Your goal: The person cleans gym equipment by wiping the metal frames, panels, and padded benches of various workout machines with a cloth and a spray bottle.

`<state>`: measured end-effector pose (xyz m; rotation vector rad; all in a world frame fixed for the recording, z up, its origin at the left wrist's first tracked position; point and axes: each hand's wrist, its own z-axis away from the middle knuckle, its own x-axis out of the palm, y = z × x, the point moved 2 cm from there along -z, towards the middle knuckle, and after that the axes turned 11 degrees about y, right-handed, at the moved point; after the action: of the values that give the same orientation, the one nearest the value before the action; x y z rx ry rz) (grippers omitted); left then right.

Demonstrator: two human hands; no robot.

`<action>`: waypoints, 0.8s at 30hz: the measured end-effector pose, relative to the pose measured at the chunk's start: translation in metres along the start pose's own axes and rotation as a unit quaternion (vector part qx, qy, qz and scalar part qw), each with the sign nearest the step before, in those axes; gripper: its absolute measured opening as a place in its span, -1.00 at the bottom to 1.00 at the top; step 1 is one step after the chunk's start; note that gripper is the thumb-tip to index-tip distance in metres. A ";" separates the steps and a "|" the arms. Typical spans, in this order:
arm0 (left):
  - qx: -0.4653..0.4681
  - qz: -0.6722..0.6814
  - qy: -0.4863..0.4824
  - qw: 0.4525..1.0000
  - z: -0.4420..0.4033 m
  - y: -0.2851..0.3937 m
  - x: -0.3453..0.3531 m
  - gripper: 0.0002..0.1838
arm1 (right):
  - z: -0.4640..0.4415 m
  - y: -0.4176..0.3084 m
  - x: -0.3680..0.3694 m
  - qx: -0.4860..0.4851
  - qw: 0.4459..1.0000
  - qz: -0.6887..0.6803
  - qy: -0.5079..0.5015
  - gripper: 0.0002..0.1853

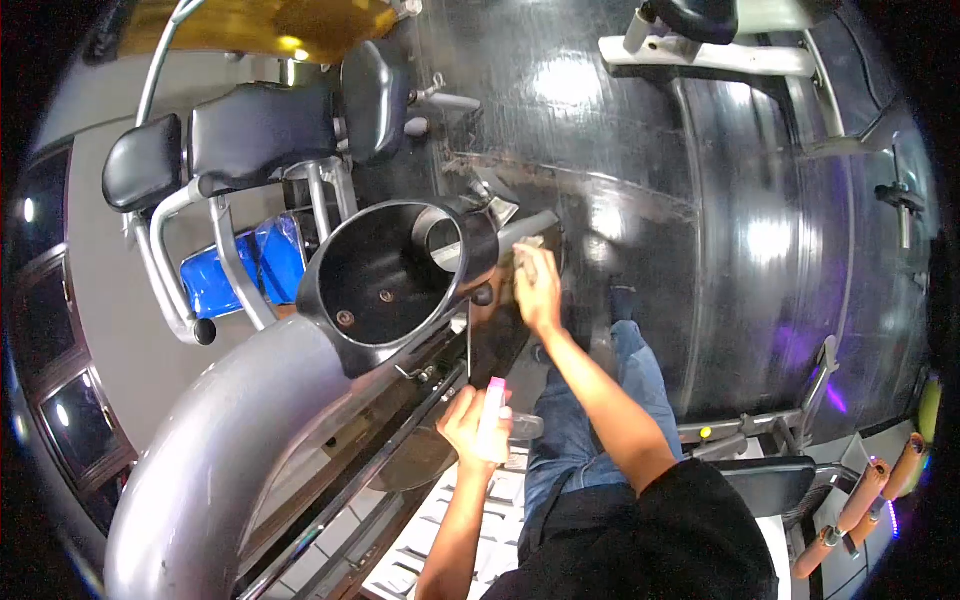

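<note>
My left hand (474,428) is closed around a spray bottle (526,428) with a pink and white top, low in the middle of the view. Its clear body sticks out to the right of the fingers. Farther up, my right hand (537,285) presses a small crumpled greyish cloth (530,243) against a grey bar (530,230) of a gym machine. Left of both hands is the machine's thick silver tube (225,430), topped by a black oval holder (385,285) with a round opening.
Black padded seats (262,132) on silver frames stand at the upper left, near blue folded items (245,272). Another machine's white base (710,55) is at the upper right. Orange-brown rollers (863,495) lie lower right, and dark shiny flooring (640,130) spans the view.
</note>
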<state>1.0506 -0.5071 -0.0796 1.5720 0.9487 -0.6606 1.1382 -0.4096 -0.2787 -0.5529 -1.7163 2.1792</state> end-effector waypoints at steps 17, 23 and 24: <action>0.054 0.055 0.034 0.996 0.000 0.007 -0.003 -0.66 | 0.054 -0.074 -0.130 0.117 0.922 -0.077 -0.361 -0.53; 0.002 0.061 0.129 0.990 0.052 0.022 -0.023 -0.63 | 0.036 -0.127 -0.161 0.262 0.802 0.002 -0.538 -0.37; -0.010 0.055 0.146 0.988 0.066 0.023 -0.024 -0.63 | 0.035 -0.126 -0.162 0.250 0.792 0.023 -0.557 -0.37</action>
<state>1.0633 -0.5783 -0.0617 1.7206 1.0704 -0.3474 1.2640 -0.4854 -0.1313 1.0557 -1.3066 3.0734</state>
